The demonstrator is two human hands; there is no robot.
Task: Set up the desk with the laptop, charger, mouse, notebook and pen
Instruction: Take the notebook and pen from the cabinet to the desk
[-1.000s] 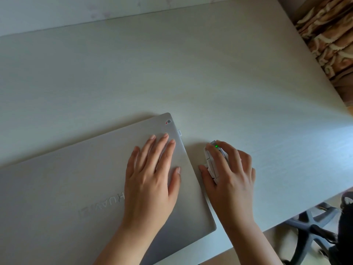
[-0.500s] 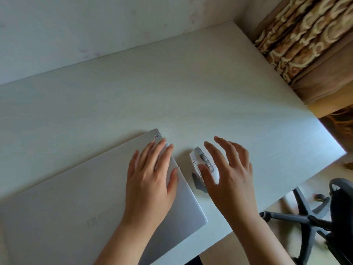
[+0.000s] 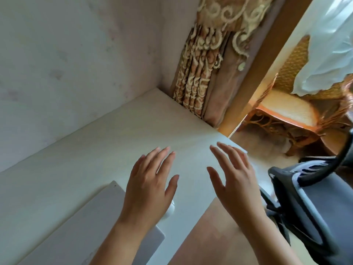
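Observation:
A closed silver laptop (image 3: 107, 211) lies flat on the pale wooden desk (image 3: 99, 150) at the lower left. Just right of it, a white mouse (image 3: 170, 210) rests on the desk, mostly hidden under my left hand. My left hand (image 3: 150, 184) hovers above the laptop's right corner and the mouse, fingers spread, holding nothing. My right hand (image 3: 235, 176) is raised near the desk's right front corner, fingers apart and empty. No charger, notebook or pen shows in this view.
A dark office chair (image 3: 313, 203) stands right of the desk. Patterned curtains (image 3: 202, 69) hang at the desk's far right corner. A wicker chair (image 3: 286, 111) sits beyond, and a pale wall (image 3: 66, 64) runs along the desk's back edge.
My right hand has let go of the mouse and lifted off it. My left hand has risen off the laptop lid. The view has swung up and to the right.

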